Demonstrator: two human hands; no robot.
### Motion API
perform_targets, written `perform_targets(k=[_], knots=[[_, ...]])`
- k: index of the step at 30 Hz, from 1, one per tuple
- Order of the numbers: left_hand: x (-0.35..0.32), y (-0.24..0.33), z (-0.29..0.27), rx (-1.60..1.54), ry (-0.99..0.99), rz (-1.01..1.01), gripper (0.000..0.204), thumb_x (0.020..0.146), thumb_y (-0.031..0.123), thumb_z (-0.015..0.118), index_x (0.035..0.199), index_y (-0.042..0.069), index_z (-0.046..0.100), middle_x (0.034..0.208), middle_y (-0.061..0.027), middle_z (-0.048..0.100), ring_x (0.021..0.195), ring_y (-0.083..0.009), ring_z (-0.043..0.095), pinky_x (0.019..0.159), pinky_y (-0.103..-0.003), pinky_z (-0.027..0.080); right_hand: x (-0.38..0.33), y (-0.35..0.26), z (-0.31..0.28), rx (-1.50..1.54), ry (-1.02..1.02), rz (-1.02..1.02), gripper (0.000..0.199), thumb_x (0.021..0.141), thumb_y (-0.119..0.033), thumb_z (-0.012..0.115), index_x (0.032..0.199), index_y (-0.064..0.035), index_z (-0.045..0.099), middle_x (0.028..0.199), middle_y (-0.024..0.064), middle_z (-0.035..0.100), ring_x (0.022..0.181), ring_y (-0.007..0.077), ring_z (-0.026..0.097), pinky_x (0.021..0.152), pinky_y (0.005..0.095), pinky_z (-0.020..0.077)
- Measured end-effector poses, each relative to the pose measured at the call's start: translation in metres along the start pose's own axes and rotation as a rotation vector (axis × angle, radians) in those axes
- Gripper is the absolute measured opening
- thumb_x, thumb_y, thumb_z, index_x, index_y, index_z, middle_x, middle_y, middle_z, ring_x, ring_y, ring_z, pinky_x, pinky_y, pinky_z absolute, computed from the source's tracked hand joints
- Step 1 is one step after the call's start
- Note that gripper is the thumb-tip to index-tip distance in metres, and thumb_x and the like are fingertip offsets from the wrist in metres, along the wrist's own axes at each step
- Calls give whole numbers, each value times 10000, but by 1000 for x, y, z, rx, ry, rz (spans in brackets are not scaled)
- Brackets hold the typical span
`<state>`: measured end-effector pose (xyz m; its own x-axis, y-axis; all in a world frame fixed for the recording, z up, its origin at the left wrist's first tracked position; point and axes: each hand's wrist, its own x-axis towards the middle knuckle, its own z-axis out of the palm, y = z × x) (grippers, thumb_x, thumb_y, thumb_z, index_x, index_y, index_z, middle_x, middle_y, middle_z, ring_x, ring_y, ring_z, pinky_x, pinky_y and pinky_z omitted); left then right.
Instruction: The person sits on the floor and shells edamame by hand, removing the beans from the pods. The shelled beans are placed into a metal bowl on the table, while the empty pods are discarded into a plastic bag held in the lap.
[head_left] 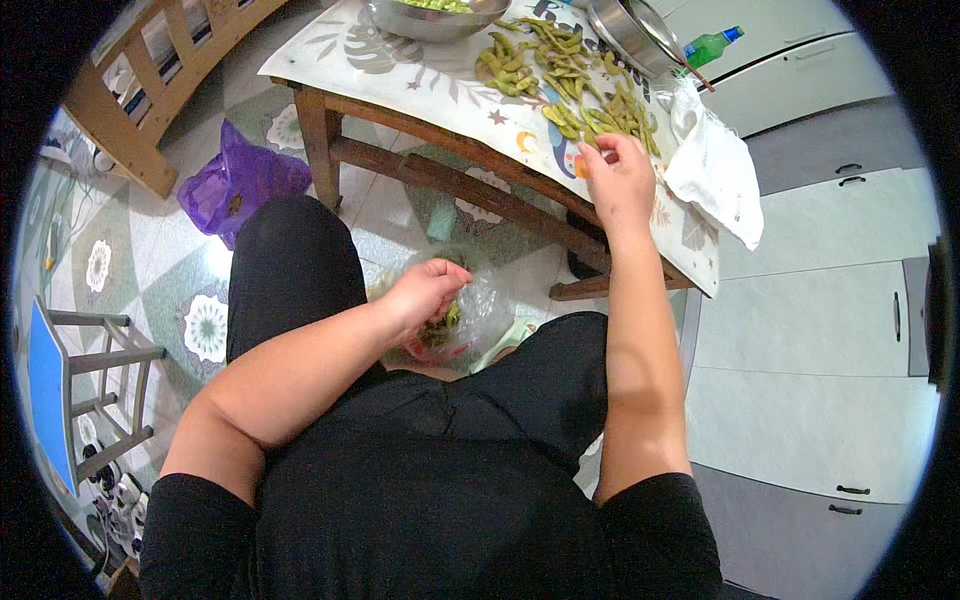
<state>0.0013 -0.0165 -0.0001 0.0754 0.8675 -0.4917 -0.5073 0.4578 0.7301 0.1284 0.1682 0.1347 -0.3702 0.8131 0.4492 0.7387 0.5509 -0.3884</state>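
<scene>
Green pods at upper right, long axes pointing variously, right hand half-curled beside them, left hand pinched mid-frame, both holds unclear

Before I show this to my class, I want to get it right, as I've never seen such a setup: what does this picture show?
There is no machine here, just a person's two bare hands. The one picture comes from a wide fisheye camera worn on the head, looking down, so straight edges bend and the forearms rise from below. Left in the picture is the person's left.

On the table lie green pods, with a metal bowl of green pieces and a metal pot behind them. The right hand reaches the pods' near edge; the left hand is over a clear plastic bag. Whether either hand holds anything is too small to tell.
</scene>
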Motion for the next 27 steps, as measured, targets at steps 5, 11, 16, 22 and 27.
perform_targets(k=[5, 11, 16, 22, 27], knots=[[-1, 7, 3, -50, -17, 177, 175, 813, 203, 543, 916, 62, 555, 661, 29, 527, 489, -37, 392, 434, -181, 304, -88, -16, 13, 609, -324, 160, 114, 729, -50, 624, 809, -20, 547, 648, -21, 525, 549, 40, 456, 507, 172, 383], [-11, 11, 8, -39, 21, 290, 135, 767, 162, 601, 858, 68, 566, 661, 34, 539, 511, -27, 402, 448, -164, 298, -155, -32, 39, 462, -519, 192, 130, 706, -93, 646, 775, -11, 572, 691, 31, 564, 612, 68, 516, 571, 213, 435], [-13, 12, 9, -20, 40, 306, 121, 771, 171, 598, 829, 69, 572, 616, 38, 511, 473, -29, 349, 426, -175, 270, -154, -24, 40, 601, -601, 213, 134, 746, -129, 607, 795, -11, 569, 713, 48, 592, 587, 94, 532, 536, 211, 427], [-15, 13, 5, -124, -197, 137, 157, 787, 161, 573, 882, 38, 591, 676, 14, 557, 536, -39, 434, 480, -171, 332, -149, -20, 30, 1218, -830, 593, 105, 807, -126, 536, 813, -22, 554, 703, 63, 598, 558, 79, 528, 497, 186, 416], [-11, 10, 4, -131, -115, 142, 141, 773, 170, 589, 847, 51, 597, 633, 19, 547, 474, -42, 378, 440, -177, 280, -154, -21, 33, 1346, -852, 668, 132, 816, -154, 531, 806, -25, 554, 705, 68, 598, 544, 93, 538, 499, 189, 428]])
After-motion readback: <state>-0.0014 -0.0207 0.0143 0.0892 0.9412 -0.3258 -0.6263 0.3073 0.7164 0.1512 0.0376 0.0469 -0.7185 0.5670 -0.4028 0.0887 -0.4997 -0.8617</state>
